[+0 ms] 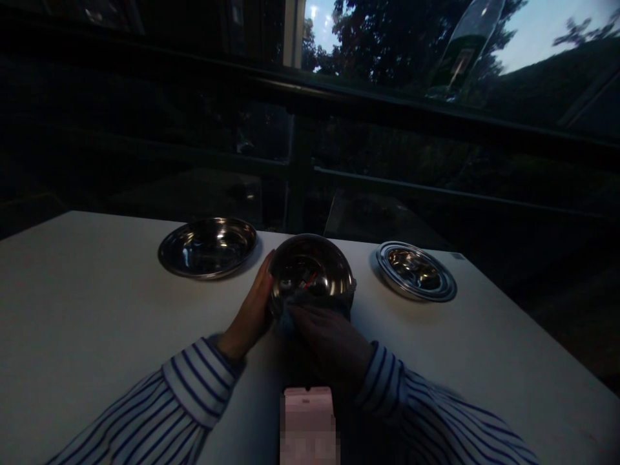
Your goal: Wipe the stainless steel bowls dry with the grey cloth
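A shiny metal bowl (310, 252) is tilted toward me above the white table, its inside showing dark reflections. My left hand (252, 316) grips the bowl's left side, the thumb side along its rim. At the lower front of the bowl, my right hand (334, 336) is closed on a dark greyish cloth (346, 300) pressed against the bowl. Part of the cloth shows past the bowl's right rim; the rest is under the hand. Dim light hides most of the right fingers.
A wide metal dish (208, 248) lies to the left on the white table (121, 323). Stacked metal dishes (416, 271) lie to the right. A phone (309, 426) is at the near edge. Beyond runs a dark railing (310, 87), with a bottle (465, 55) above it.
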{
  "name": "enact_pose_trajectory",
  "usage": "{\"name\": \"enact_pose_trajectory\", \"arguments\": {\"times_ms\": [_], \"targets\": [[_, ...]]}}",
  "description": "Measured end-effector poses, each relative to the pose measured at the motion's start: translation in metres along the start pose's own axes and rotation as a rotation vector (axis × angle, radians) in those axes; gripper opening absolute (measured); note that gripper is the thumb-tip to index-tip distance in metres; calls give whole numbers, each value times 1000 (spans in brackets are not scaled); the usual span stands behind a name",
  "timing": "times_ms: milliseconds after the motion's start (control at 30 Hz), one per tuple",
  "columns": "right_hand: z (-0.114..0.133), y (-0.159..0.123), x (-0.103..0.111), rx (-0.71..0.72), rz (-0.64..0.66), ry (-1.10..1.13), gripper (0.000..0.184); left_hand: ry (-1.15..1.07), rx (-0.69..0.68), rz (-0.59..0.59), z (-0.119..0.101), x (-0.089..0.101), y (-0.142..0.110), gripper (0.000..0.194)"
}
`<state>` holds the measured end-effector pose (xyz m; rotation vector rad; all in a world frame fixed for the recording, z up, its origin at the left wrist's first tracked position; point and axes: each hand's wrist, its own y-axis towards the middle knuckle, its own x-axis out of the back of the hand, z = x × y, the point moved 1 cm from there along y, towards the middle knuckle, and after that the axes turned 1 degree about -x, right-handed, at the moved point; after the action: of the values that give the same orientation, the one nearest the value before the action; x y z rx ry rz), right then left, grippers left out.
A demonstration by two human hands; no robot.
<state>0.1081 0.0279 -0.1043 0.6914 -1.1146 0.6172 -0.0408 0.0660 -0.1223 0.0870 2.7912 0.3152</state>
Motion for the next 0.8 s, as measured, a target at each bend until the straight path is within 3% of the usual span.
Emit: {"name": "enact_pose_trajectory", "arguments": {"times_ms": [167,367,500,700,800], "targets": [[10,1,-12,10,-87,-48,50,159,6,-35,0,2,-2,54],[2,-10,9,-70,84,-139,43,87,54,-76,7,9,1,52],[-5,-14,21,-122,110,-202,36,96,40,-82,12,12,1,54],[7,-6,7,21,27,-46,41,38,74,-72,13,13,-1,53],[8,-6,9,21,35,-52,44,47,78,-55,11,12,-2,52]]}}
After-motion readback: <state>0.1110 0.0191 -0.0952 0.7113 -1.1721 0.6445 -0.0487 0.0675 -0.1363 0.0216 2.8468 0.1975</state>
